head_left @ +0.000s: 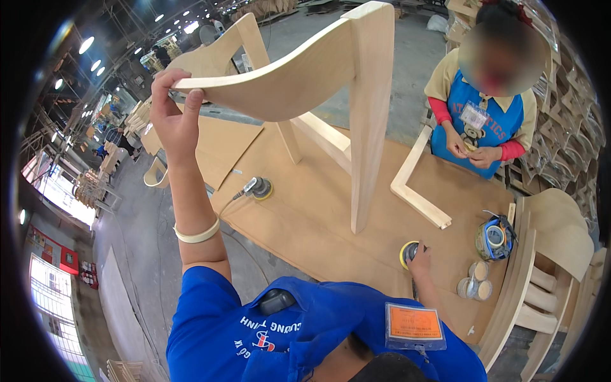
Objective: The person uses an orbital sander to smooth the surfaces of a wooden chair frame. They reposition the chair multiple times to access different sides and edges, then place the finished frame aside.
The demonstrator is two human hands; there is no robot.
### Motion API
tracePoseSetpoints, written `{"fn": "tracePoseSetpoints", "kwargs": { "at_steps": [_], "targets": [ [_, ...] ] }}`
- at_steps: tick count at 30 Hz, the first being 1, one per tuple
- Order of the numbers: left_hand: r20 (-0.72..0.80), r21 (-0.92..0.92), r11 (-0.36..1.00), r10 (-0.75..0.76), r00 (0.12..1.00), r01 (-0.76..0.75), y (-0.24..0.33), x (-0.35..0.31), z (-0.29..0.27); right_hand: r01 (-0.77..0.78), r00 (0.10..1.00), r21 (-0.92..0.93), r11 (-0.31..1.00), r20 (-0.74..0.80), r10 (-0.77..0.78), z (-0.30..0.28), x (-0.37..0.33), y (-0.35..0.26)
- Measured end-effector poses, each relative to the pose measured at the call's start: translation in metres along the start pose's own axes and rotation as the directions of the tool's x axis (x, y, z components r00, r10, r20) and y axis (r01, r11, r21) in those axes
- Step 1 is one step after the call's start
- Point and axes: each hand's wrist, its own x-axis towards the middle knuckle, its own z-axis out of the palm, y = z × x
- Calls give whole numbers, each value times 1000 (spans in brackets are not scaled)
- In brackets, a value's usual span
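A pale wooden chair frame [372, 114] stands tilted over the table, with a curved panel [280, 89] spanning its upper part. My left hand [175, 114] is raised and grips the left end of that panel, thumb below and fingers over the top. Low on the table, my right hand [420, 261] is wrapped round a small orbital sander [410, 251] with a yellow pad edge. The sander rests on the tabletop, apart from the chair frame. Part of its body is hidden under my fingers.
A second sander [259, 188] with a cord lies on the brown-covered table [299, 242]. An L-shaped wooden piece [417, 191] lies before a co-worker [477, 121], whose hands handle something small. Round jars [474, 286], a tape-filled container [495, 237] and stacked chair parts [541, 280] stand at right.
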Motion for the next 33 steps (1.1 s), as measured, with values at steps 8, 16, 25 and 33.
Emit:
{"fn": "tracePoseSetpoints", "kwargs": {
  "at_steps": [8, 16, 25, 33],
  "targets": [
    [-15, 42, 999, -32, 999, 32, 26, -4, -4, -39, 998, -66, 997, -52, 36, 7, 1, -4],
    [-54, 60, 998, -27, 998, 30, 37, -13, -9, -19, 996, -57, 998, -90, 14, 1, -3, -6],
    [-69, 44, 998, -33, 997, 36, 32, -11, 2, -2, 998, -36, 999, -70, -1, -8, -7, -7],
    [-56, 81, 997, -2, 998, 6, 28, -4, 7, -6, 999, -45, 999, -43, 4, -10, -4, -8]
  ]
}}
